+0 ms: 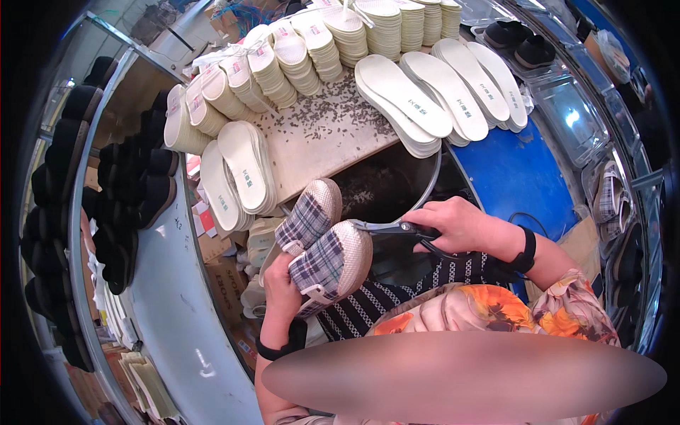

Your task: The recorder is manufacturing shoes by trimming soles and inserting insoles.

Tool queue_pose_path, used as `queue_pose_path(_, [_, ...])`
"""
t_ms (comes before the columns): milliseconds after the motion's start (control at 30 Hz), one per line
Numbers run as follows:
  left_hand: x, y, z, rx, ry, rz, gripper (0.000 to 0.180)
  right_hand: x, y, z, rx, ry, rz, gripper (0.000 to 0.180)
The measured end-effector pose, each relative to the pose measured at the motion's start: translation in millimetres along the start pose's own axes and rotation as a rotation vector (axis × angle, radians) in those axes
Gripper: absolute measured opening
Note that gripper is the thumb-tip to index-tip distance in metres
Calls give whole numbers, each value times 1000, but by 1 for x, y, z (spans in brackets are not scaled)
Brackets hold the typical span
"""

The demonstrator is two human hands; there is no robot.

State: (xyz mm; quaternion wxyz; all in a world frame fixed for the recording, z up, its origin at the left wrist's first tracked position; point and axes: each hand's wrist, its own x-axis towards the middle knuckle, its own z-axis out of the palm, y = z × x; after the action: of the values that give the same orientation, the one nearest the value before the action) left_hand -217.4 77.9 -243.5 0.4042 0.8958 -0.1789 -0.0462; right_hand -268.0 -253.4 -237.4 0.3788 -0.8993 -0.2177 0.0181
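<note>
My left hand (282, 287) is closed around a pair of plaid cloth shoes (329, 265), navy and white with pale woven edging round the toes. The pair is held up, toes pointing away from me. My right hand (457, 223) grips the dark handles of a pair of scissors (393, 228). The metal blades reach left, and their tips meet the edging at the toe of the nearer shoe. Whether the blades are cutting anything is too small to tell. My left fingertips are partly hidden behind the shoes.
Cream insoles (244, 166) lie stacked on the wooden table (304, 152), which is strewn with dark scraps (333, 110). More insole stacks (407, 92) stand at the back. A blue board (520, 170) is on the right; racks of black shoes (131, 191) are on the left. A metal hoop (433, 180) surrounds a dark opening.
</note>
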Motion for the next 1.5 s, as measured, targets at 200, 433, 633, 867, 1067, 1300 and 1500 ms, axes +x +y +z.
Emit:
queue_pose_path(200, [-13,-23,-5,-550,-5,-323,27,-1,-7,4,7,-202,283,45])
queue_pose_path(433, [-46,-46,10,-1762,-19,-351,39,20,-31,13,-152,15,-36,50])
queue_pose_path(633, [-41,-44,26,-1672,11,-368,39,33,-31,11,-223,8,-118,46])
queue_pose_path(867, [-40,-34,35,-1302,-10,-317,38,26,-21,30,-226,-19,-100,44])
queue_pose_path(1067, [-38,-27,40,-643,-96,-134,38,33,-35,12,-123,-23,-168,49])
queue_pose_path(1300, [-22,-9,52,-1346,8,-521,37,43,-28,7,-298,-66,-278,38])
queue_pose_path(1500, [18,-8,56,-1435,43,-725,48,25,-10,9,77,-47,-217,39])
